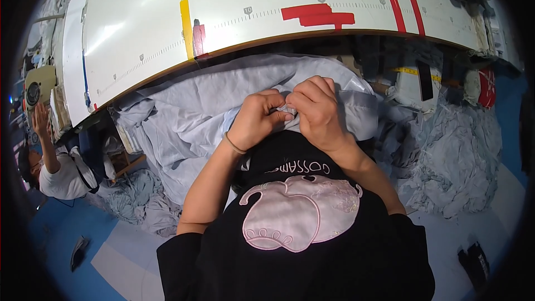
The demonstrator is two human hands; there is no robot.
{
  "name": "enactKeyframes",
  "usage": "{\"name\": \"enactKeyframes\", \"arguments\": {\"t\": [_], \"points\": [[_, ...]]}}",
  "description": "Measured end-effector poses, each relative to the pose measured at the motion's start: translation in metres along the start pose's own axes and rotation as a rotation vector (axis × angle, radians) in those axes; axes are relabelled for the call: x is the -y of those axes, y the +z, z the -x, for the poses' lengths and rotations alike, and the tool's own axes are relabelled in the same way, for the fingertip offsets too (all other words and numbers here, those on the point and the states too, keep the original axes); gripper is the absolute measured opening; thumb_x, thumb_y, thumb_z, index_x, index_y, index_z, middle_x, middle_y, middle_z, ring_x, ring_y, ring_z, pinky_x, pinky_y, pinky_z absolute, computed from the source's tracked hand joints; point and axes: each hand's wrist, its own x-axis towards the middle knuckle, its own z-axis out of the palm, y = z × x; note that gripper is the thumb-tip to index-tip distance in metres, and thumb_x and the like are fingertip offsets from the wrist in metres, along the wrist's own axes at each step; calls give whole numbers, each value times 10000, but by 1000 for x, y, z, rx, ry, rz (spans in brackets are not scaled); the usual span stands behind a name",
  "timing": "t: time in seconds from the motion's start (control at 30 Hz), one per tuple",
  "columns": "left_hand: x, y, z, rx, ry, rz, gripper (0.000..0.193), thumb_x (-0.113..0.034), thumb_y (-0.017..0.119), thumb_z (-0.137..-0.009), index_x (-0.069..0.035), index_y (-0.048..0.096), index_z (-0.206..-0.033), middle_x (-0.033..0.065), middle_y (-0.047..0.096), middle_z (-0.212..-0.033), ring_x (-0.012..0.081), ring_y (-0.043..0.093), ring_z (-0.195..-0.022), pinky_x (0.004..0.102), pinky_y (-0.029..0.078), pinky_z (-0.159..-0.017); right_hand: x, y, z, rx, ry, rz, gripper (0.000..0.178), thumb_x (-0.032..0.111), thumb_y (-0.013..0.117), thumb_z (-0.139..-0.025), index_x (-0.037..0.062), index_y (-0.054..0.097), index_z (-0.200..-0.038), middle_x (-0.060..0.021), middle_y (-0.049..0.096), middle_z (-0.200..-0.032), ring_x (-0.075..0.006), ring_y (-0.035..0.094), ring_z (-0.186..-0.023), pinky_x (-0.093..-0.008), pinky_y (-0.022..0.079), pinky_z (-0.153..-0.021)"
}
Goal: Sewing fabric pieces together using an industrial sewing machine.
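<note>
Light grey-blue fabric lies bunched across my lap, below the front edge of the table. My left hand is closed, its thumb and fingers pinching a small gathered bit of this fabric. Close against it, my right hand is closed too, with the fingertips meeting the same spot from the other side. A little striped or ribbed piece shows between the fingertips; its details are too small to make out. Smoother cloth spreads out past my right wrist.
The white table bears a printed scale and red and yellow tape strips. Heaps of grey fabric lie at right and at lower left. A dark phone-like slab rests on something pale at right. Another person works at far left.
</note>
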Motion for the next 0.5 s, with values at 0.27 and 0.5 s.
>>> {"name": "enactKeyframes", "arguments": {"t": [0.27,0.5], "points": [[9,3,4,6,-53,163,218,-148,854,-885,8,706,-924,7,602,-869,103,517,-808,290,418,-716,-9,-14,0,113,208,-282,80,39,751,-825,42,687,-871,-78,630,-940,-304,626,-933,-412,491,-863],[-3,2,4,-6,-50,123,225,-189,860,-892,-9,727,-914,-12,603,-857,83,501,-799,267,388,-707,-10,-19,-5,175,80,-288,99,24,745,-837,21,667,-898,-96,692,-1030,-298,651,-962,-383,499,-887]]}}
